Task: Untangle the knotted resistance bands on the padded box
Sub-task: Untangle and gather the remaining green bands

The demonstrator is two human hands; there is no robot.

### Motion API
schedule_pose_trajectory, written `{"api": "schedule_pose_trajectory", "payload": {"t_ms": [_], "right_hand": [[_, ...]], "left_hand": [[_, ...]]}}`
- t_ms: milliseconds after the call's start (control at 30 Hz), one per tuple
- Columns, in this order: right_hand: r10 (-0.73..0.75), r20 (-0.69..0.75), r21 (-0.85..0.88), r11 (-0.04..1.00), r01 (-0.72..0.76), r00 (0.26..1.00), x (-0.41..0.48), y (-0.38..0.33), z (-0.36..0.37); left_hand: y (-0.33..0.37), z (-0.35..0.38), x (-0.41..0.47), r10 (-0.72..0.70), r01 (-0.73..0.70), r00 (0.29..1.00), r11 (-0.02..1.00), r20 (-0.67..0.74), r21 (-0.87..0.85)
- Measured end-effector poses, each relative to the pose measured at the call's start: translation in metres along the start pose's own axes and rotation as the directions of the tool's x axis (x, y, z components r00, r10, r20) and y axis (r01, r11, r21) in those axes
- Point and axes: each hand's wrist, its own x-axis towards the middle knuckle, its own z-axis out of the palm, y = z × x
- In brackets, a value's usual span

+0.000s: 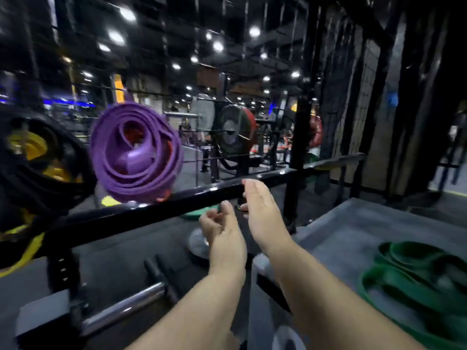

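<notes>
I am looking down along two bare forearms that reach forward into a dim gym. The left hand (222, 229) is just left of centre, thumb up; its grip is loosely curled, and I can make out nothing inside it. The right hand (262, 207) is just beside it and a little farther out. Its grip is spread, fingers straight and close together, holding nothing. The fingertips of both hands lie close to a black rack bar (141, 218) that crosses the view from near left to far right. Motion blur keeps me from telling whether either hand touches the bar.

The green resistance bands (414, 291) lie at near right, well apart from both hands. They form a loose heap of overlapping loops on the grey padded box (336, 238), and I cannot tell from here whether they are knotted.

At left, above the bar, hangs a purple resistance band (136, 157) wound into a thick coil, with bits of red band showing inside it. Its lower edge meets the bar in this view. Farther left is a bundle of black bands (27, 178) with yellow showing through them.

A chrome barbell sleeve (126, 308) lies near left on the dark floor. A grey weight plate (198, 245) rests on the floor under the left hand. A loaded barbell (235, 132) stands far behind the bar.
</notes>
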Motion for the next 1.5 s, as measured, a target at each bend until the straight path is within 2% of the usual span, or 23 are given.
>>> {"api": "schedule_pose_trajectory", "payload": {"t_ms": [100,233,300,367,433,500,567,633,667,767,800,900,967,1033,1133,1200,1233,1300,1400,1500], "right_hand": [[0.134,-0.136,-0.022,0.990,-0.138,0.982,-0.001,0.033,-0.049],[0.216,-0.347,-0.077,0.963,-0.258,0.912,-0.018,0.081,-0.130],[0.262,-0.439,-0.141,0.924,-0.354,0.859,-0.033,0.105,-0.176],[0.280,-0.528,-0.189,0.882,-0.432,0.802,-0.052,0.126,-0.220],[0.264,-0.612,-0.268,0.818,-0.510,0.746,-0.073,0.142,-0.259],[0.252,-0.667,-0.331,0.743,-0.582,0.701,-0.095,0.154,-0.292],[0.257,-0.700,-0.370,0.668,-0.646,0.667,-0.117,0.160,-0.315],[0.283,-0.730,-0.388,0.578,-0.717,0.623,-0.136,0.164,-0.334],[0.303,-0.743,-0.388,0.532,-0.753,0.597,-0.145,0.164,-0.340],[0.333,-0.794,-0.345,0.441,-0.828,0.508,-0.164,0.165,-0.352],[0.338,-0.809,-0.324,0.427,-0.844,0.482,-0.167,0.168,-0.354],[0.389,-0.815,-0.275,0.393,-0.877,0.430,-0.171,0.179,-0.361],[0.421,-0.813,-0.227,0.406,-0.885,0.402,-0.167,0.183,-0.364],[0.435,-0.817,-0.186,0.422,-0.887,0.379,-0.161,0.181,-0.366],[0.465,-0.811,-0.147,0.426,-0.893,0.356,-0.154,0.173,-0.368],[0.476,-0.800,-0.138,0.445,-0.885,0.365,-0.152,0.171,-0.369],[0.483,-0.791,-0.131,0.467,-0.874,0.376,-0.151,0.170,-0.369],[0.520,-0.764,-0.058,0.533,-0.844,0.381,-0.149,0.168,-0.365],[0.614,-0.710,0.170,0.625,-0.762,0.345,-0.146,0.170,-0.362],[0.695,-0.640,0.407,0.668,-0.624,0.327,-0.145,0.167,-0.359]], "left_hand": [[-0.027,0.043,-0.027,-0.129,0.112,0.964,0.990,0.231,0.082],[-0.071,0.098,-0.070,-0.246,0.166,0.842,0.965,0.481,0.204],[-0.094,0.125,-0.093,-0.327,0.158,0.740,0.934,0.588,0.320],[-0.119,0.151,-0.113,-0.401,0.110,0.605,0.898,0.688,0.426],[-0.144,0.174,-0.130,-0.386,-0.044,0.506,0.881,0.771,0.471],[-0.160,0.193,-0.142,-0.294,-0.331,0.447,0.823,0.845,0.462],[-0.167,0.204,-0.146,-0.165,-0.625,0.365,0.686,0.916,0.372],[-0.172,0.216,-0.147,-0.121,-0.768,0.265,0.574,0.957,0.285],[-0.177,0.223,-0.146,-0.136,-0.792,0.247,0.542,0.959,0.281],[-0.192,0.242,-0.139,-0.239,-0.802,0.271,0.480,0.933,0.356],[-0.196,0.248,-0.138,-0.272,-0.802,0.258,0.474,0.927,0.363],[-0.204,0.254,-0.142,-0.360,-0.816,0.151,0.480,0.921,0.322],[-0.207,0.254,-0.150,-0.384,-0.842,0.109,0.454,0.917,0.291],[-0.210,0.252,-0.156,-0.341,-0.872,0.120,0.412,0.932,0.263],[-0.210,0.249,-0.151,-0.219,-0.868,0.222,0.400,0.950,0.295],[-0.210,0.247,-0.141,-0.237,-0.837,0.266,0.424,0.934,0.346],[-0.210,0.247,-0.137,-0.281,-0.828,0.258,0.429,0.924,0.362],[-0.208,0.246,-0.133,-0.373,-0.811,0.198,0.457,0.906,0.365],[-0.198,0.241,-0.138,-0.364,-0.677,0.118,0.651,0.924,0.343],[-0.186,0.228,-0.154,-0.253,-0.578,0.077,0.777,0.964,0.250]]}}
